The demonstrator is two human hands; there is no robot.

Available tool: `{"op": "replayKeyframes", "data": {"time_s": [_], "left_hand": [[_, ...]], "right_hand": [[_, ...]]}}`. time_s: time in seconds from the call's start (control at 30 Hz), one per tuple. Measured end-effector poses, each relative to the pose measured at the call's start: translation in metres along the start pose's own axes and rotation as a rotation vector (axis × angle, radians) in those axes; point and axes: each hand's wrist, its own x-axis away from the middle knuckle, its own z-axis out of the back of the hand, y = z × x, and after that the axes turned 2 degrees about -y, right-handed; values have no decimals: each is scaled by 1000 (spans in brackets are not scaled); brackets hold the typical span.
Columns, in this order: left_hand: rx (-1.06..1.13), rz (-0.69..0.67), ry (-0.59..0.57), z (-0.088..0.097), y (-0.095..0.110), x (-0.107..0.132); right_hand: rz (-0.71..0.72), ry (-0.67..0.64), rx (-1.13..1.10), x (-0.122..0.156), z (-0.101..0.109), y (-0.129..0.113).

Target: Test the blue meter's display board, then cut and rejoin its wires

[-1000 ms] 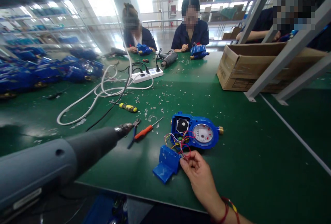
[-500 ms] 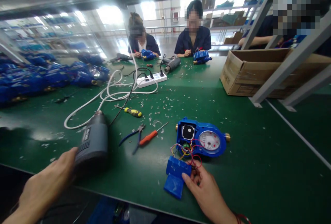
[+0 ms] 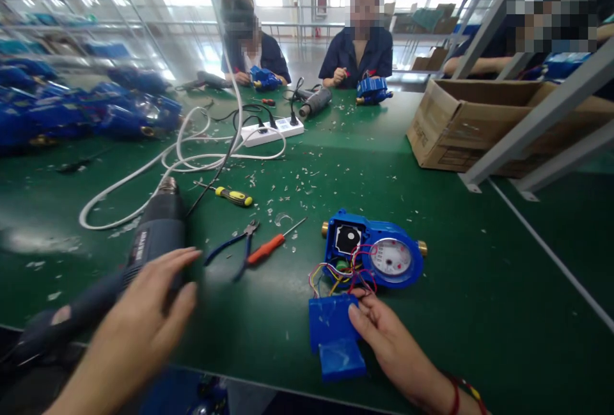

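Observation:
A blue water meter (image 3: 384,261) lies open on the green table (image 3: 455,313), with coloured wires (image 3: 343,274) running to a detached blue cover (image 3: 333,335). My right hand (image 3: 388,344) rests on that cover's right edge, thumb and fingers pinched near the wires. My left hand (image 3: 139,325) hovers with fingers stretched out just above the grey heat gun (image 3: 144,249), which lies on the table at the left. Blue-handled pliers (image 3: 233,249) and an orange screwdriver (image 3: 268,245) lie between the two hands.
A yellow screwdriver (image 3: 233,196), white cable (image 3: 192,159) and power strip (image 3: 271,130) lie farther back among plastic scraps. A cardboard box (image 3: 460,127) and metal frame legs (image 3: 532,114) stand at the right. Blue meters (image 3: 96,114) pile at the left. Other people sit across the table.
The heat gun went from raised in front of me to lying on the table, and my left hand has let go of it. My right hand slid down onto the blue cover.

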Motion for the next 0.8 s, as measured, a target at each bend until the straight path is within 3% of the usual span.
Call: {"op": "replayKeyframes", "data": {"time_s": [0.1,0.17,0.23,0.37,0.47,0.6,0.7,0.8], "left_hand": [[-17,-19,-132,-44,28,-19],[-78,52,-164,-68,31,-30],[-137,111,-163,-79,30,-36],[-246,110,-168,-69,35,-32],[-265,102,-188,-57,47,-13],[89,187,-56,-50,65,32],[285,85,-73,-45,76,58],[208,-127,-90,-36,84,64]], "right_hand": [[-38,-8,-27,1,3,-1],[-54,-2,-46,3,7,-2],[-75,6,-64,6,11,-3],[-117,-20,-124,8,13,-2],[-123,-103,-178,8,12,1],[-177,-157,-185,6,11,4],[-217,-194,-151,2,13,2],[-217,-209,-103,-4,15,-3]]}}
